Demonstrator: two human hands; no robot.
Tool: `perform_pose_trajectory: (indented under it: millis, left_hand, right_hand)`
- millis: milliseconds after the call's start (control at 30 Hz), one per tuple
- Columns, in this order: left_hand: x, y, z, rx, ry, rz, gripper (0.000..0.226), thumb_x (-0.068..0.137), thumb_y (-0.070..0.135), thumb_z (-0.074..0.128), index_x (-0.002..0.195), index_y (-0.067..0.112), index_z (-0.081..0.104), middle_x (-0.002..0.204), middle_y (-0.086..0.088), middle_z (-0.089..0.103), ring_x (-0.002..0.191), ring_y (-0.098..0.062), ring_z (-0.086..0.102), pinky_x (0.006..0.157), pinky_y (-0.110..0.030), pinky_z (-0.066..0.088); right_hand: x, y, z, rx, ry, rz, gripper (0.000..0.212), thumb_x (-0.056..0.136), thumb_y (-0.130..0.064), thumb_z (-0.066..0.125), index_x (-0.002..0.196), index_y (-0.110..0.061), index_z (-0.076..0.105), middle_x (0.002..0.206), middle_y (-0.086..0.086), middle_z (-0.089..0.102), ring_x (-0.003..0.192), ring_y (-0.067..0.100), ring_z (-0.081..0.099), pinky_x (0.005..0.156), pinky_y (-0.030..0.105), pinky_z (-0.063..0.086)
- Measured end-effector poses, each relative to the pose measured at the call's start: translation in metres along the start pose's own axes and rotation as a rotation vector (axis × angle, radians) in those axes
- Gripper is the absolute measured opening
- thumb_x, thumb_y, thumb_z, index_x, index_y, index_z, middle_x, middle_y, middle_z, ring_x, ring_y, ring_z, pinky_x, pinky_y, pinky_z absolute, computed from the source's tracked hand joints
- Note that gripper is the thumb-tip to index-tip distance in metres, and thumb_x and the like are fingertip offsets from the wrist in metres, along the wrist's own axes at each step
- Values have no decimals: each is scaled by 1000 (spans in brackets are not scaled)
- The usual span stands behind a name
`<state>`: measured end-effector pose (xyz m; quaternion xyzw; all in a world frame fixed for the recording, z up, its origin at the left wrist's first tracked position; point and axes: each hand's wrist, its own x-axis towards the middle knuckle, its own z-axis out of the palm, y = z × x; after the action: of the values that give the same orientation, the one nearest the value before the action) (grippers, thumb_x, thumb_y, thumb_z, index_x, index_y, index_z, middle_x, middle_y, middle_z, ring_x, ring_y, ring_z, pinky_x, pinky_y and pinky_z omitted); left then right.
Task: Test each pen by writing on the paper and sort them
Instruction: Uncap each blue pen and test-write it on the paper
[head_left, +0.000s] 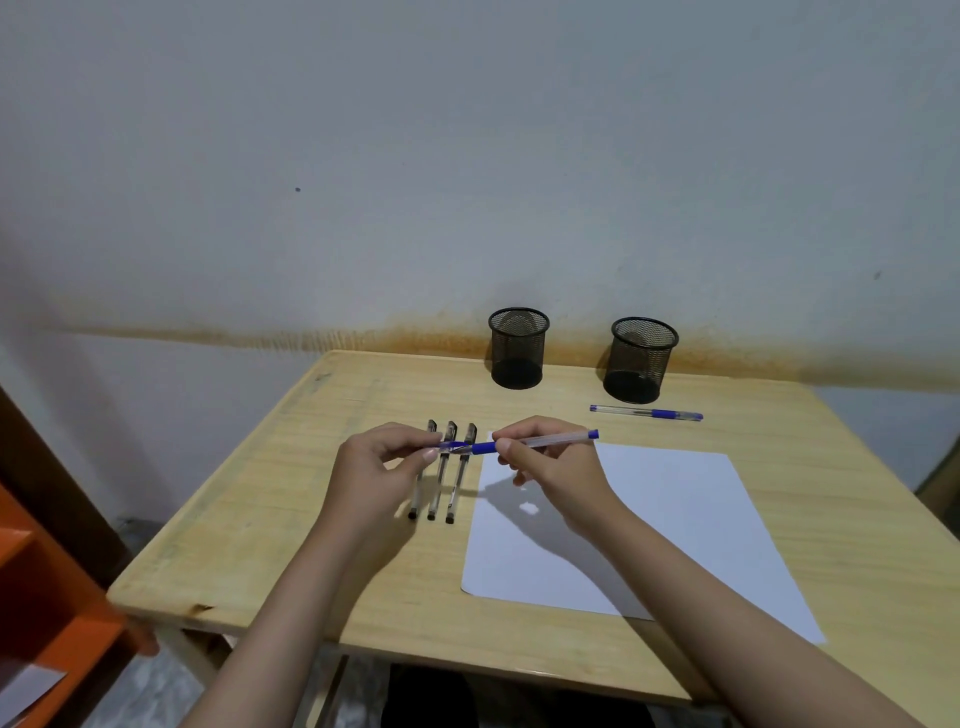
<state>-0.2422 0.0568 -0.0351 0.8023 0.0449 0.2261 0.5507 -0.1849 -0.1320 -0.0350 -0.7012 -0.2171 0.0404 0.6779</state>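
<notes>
Blue-capped clear plastic pen (540, 441) is held level just above the pale wooden surface (291, 499), near the middle of the frame, with both hands on it. Left hand (376, 467) pinches the capped end between thumb and fingertips, its grip clamped on the cap. Right hand (550, 467) has its fingers curled round the barrel near the blue rubber sleeve, its grip clamped on the pen; the blue end plug points toward the right of the frame.

Below the held pen and partly behind the left hand, three black-capped clear pens (441, 473) lie side by side on the surface, parallel, caps toward the top of the frame. They lie just left of a white sheet of paper (675, 519), which covers the lower right part of the surface; the right forearm crosses over it and casts a shadow on it. No writing can be made out on the sheet.

A second blue-capped clear pen (647, 413) lies crosswise on the surface, above the paper, right of centre. Just above it stands a black wire-mesh cup (641, 361); another black wire-mesh cup (518, 348) stands to its left, apart from it, both near the far edge by the stained grey wall (467, 156). An orange shelf unit (47, 597) shows at the lower left.
</notes>
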Motion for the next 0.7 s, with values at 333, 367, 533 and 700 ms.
perform_pose_trajectory:
  millis: [333, 367, 533, 700]
  left_hand:
    - [2, 8, 19, -41, -30, 27, 29, 78, -3, 69, 79, 25, 73, 87, 0, 71, 83, -5, 65, 78, -11, 48]
    - [3, 8, 20, -41, -20, 25, 29, 78, -3, 69, 79, 26, 73, 87, 1, 71, 83, -6, 66, 78, -12, 49]
    - [4, 8, 22, -29, -24, 10, 29, 78, -2, 68, 79, 27, 73, 87, 3, 72, 85, -7, 65, 80, -14, 50]
    - [1, 14, 35, -49, -46, 20, 31, 79, -3, 67, 79, 27, 73, 86, -2, 71, 84, -11, 65, 79, -19, 50]
  right_hand:
    - [-6, 2, -12, 9, 68, -31, 11, 84, -7, 67, 81, -15, 73, 71, -6, 71, 69, 5, 65, 56, 23, 53]
    - [-6, 2, -14, 16, 85, -31, 11, 84, -6, 67, 81, -15, 72, 73, -6, 70, 69, 5, 65, 56, 22, 52]
    - [-7, 2, -23, 45, 117, -31, 13, 86, -6, 65, 82, -16, 72, 79, 1, 69, 70, 6, 64, 58, 23, 53]
    - [-9, 1, -20, 17, 82, -49, 13, 85, -8, 67, 82, -19, 73, 81, 0, 71, 74, 9, 66, 61, 22, 53]
